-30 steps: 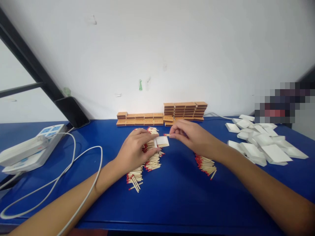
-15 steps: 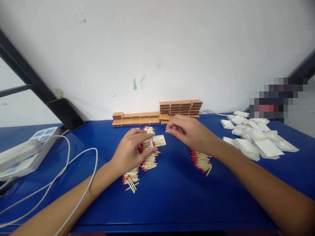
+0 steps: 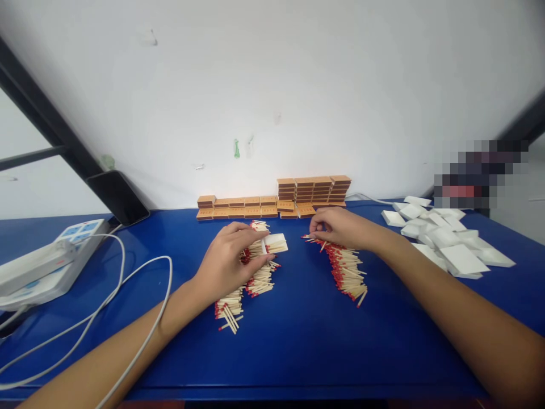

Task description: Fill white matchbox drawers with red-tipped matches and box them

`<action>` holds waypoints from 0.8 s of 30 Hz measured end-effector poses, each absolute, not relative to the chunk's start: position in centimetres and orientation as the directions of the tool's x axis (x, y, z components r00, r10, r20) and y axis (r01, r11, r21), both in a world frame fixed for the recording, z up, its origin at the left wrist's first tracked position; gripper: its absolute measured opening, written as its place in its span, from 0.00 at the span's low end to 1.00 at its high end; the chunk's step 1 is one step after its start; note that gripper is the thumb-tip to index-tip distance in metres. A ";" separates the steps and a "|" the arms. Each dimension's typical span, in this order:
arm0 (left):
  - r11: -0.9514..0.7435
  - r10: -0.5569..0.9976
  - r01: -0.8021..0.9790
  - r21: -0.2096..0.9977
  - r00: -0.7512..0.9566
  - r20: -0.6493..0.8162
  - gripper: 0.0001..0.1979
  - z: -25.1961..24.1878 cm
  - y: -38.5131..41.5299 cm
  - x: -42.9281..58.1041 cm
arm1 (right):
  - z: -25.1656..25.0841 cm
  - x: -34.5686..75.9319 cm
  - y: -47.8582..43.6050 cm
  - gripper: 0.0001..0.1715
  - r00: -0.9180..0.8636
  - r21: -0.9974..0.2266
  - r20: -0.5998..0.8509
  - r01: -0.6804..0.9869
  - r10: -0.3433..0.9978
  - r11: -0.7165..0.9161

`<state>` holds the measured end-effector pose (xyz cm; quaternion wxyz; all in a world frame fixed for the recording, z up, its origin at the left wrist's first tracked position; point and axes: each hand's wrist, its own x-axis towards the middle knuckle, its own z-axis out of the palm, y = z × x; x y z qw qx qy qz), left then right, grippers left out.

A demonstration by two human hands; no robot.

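My left hand (image 3: 232, 255) grips a small white tray (image 3: 276, 244) between thumb and fingers; some red-tipped matches lie in it. Under and around that hand spread loose matches (image 3: 260, 282), with more nearer the front (image 3: 230, 309). At the right pile of matches (image 3: 347, 272), my right hand (image 3: 330, 226) has its fingers pinched together over the pile's far end. Whether a match is between those fingertips is too small to tell.
Orange matchboxes (image 3: 313, 190) stand stacked along the wall. White empty trays (image 3: 443, 236) are heaped at the right. On the left are a black phone (image 3: 118, 196), a power strip (image 3: 72, 250) and a looping white cable (image 3: 168, 284). All rest on a blue table (image 3: 298, 346).
My right hand has moved right, from beside the white tray to the far end of the right match pile. My left hand still holds the tray in nearly the same place.
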<state>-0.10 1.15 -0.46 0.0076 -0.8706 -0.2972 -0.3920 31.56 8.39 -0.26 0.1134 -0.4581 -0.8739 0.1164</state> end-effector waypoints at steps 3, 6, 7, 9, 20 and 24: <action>-0.825 0.512 0.520 0.222 0.520 0.684 0.19 -0.5 1.1 -0.1 | -0.4 31.3 8.3 0.07 -0.551 -0.263 0.093 0.790 0.829 0.554; -0.822 0.516 0.523 0.224 0.520 0.681 0.19 -0.5 1.2 -0.1 | -0.7 31.1 8.2 0.08 -0.528 -0.216 0.066 0.821 0.847 0.529; -0.822 0.517 0.524 0.224 0.519 0.681 0.19 -0.5 1.2 -0.1 | -0.8 31.0 8.1 0.09 -0.528 -0.201 0.065 0.824 0.847 0.529; -0.820 0.519 0.525 0.226 0.518 0.679 0.19 -0.6 1.2 -0.1 | -0.9 30.9 7.9 0.11 -0.533 -0.173 0.077 0.825 0.842 0.538; -0.823 0.518 0.524 0.220 0.532 0.670 0.19 -0.5 1.2 -0.1 | 0.2 29.2 6.1 0.12 -0.557 -0.246 0.204 0.767 0.805 0.593; -0.818 0.526 0.530 0.224 0.530 0.665 0.19 -0.5 1.2 -0.1 | 0.5 28.6 5.4 0.11 -0.568 -0.235 0.233 0.754 0.789 0.613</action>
